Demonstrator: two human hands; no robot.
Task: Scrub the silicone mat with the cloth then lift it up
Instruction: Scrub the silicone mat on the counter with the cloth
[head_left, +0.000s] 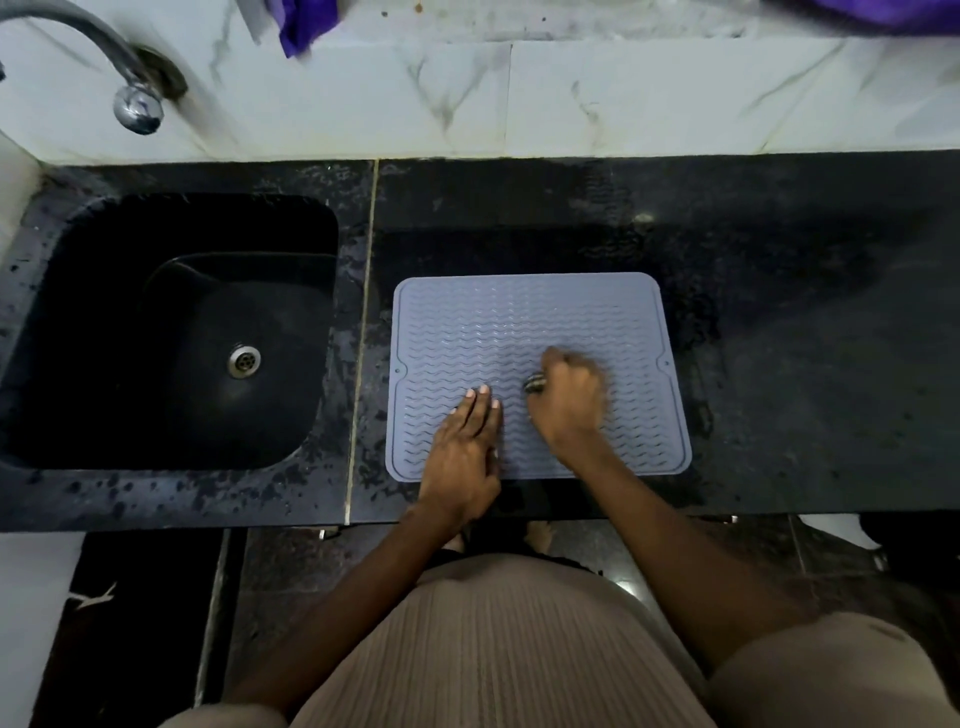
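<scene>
On the dark polished stone table (779, 364), wet-looking and speckled with pale water marks, a grey silicone mat (519, 322) lies flat, a little right of the brass-coloured joint line that splits the slab; its face is ribbed with wavy ridges inside a raised border, and its near edge sits close to the table's front edge. To the left a black square sink (104, 312) is sunk into the same stone, with a round metal drain (244, 360) at its bottom. Behind runs a white marble-look tiled wall (623, 98), streaked with grey veins, and a chrome tap (136, 104) curves out from it above the sink's far corner. Purple fabric (304, 23) hangs at the top edge, more of it at the top right. The left hand (462, 452) lies on the mat's near left part, fingers straight and close together, pressing flat on the ridges. The right hand (569, 400) is curled into a fist on the mat's middle right, clenched round a small dark bunched cloth (535, 385), of which only a bit shows beside the thumb; the hand is blurred. Below the table's edge are dark glossy floor tiles (270, 582) and the person's ribbed beige garment (493, 649)
</scene>
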